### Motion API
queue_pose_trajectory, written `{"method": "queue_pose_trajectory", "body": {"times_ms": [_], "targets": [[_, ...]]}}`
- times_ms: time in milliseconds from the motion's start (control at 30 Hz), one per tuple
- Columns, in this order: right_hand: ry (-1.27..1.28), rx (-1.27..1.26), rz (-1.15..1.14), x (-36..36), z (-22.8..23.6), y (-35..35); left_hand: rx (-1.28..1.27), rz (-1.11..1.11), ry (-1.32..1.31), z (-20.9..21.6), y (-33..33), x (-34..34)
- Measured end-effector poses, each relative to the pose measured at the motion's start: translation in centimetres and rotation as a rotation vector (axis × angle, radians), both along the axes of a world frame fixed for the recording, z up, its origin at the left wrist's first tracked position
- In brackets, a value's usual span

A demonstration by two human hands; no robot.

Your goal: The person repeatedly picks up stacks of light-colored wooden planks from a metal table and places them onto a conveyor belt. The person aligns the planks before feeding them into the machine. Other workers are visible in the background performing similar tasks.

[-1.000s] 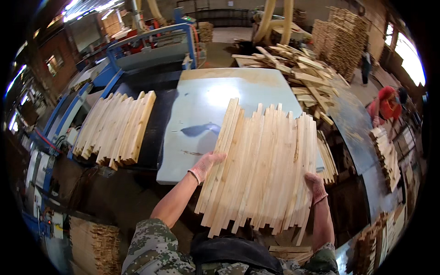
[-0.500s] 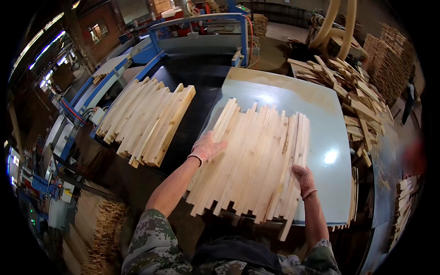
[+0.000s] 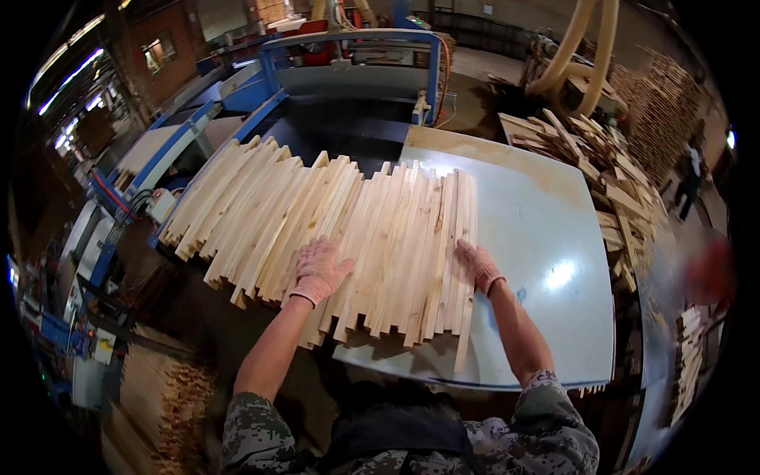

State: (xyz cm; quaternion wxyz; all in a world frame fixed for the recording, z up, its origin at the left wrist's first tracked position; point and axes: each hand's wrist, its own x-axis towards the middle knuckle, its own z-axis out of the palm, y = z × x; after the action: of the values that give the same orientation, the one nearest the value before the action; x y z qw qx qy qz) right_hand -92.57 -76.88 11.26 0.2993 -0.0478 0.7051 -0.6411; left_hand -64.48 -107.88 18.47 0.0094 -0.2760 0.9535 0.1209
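Note:
A wide row of pale wooden strips [image 3: 388,245] lies side by side, with uneven ends, across a smooth grey-white tabletop [image 3: 538,214] and a black belt surface [image 3: 340,119]. My left hand [image 3: 321,271], in a pinkish knit glove, lies flat on top of the row with its fingers spread. My right hand [image 3: 480,265], gloved the same way, presses against the row's right edge, fingers stretched onto the outermost strips. Part of its thumb side is hard to make out. The left part of the row [image 3: 229,206] touches the part between my hands.
A blue machine frame [image 3: 356,36] spans the far end of the belt. Loose offcuts [image 3: 625,190] are heaped to the right, below thick hoses [image 3: 582,55]. Stacked boards [image 3: 170,396] stand at lower left. A person [image 3: 690,180] is at the far right.
Both my hands have moved left, sliding the right group of strips from the grey-white tabletop partly onto the black belt. The gap between it and the left group has closed.

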Motion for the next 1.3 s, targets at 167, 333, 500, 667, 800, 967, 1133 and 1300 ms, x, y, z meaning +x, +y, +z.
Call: {"method": "queue_pose_trajectory", "body": {"times_ms": [167, 333, 500, 667, 800, 967, 1133, 1300], "targets": [[0.506, 0.883, 0.185, 4.9, 7.0, -0.3, -0.150, -0.182, 0.149, -2.1, -0.6, 1.9], [0.873, 0.989, -0.077, 10.3, 7.9, -3.1, -0.027, -0.301, 0.096, 0.3, -1.7, 1.0], [1.050, 0.916, 0.203, 16.5, 8.8, -13.0, -0.120, -0.293, 0.212, -2.6, -2.5, 2.4], [1.009, 0.961, 0.223, 17.5, 8.1, -21.3, -0.097, -0.280, 0.241, -2.8, -2.3, 2.1], [1.012, 1.001, 0.142, 14.1, 7.6, -23.2, -0.104, -0.296, 0.227, -2.5, -1.9, 1.7], [0.967, 0.986, 0.182, 13.3, 8.4, -23.9, -0.175, -0.334, 0.080, -1.5, -2.4, 2.1], [1.023, 0.970, 0.132, 11.9, 8.0, -20.5, -0.139, -0.344, 0.122, -1.6, -2.5, 2.1], [1.056, 0.976, 0.104, 10.6, 7.4, -16.9, -0.133, -0.343, 0.132, -1.3, -2.0, 1.7]]}}
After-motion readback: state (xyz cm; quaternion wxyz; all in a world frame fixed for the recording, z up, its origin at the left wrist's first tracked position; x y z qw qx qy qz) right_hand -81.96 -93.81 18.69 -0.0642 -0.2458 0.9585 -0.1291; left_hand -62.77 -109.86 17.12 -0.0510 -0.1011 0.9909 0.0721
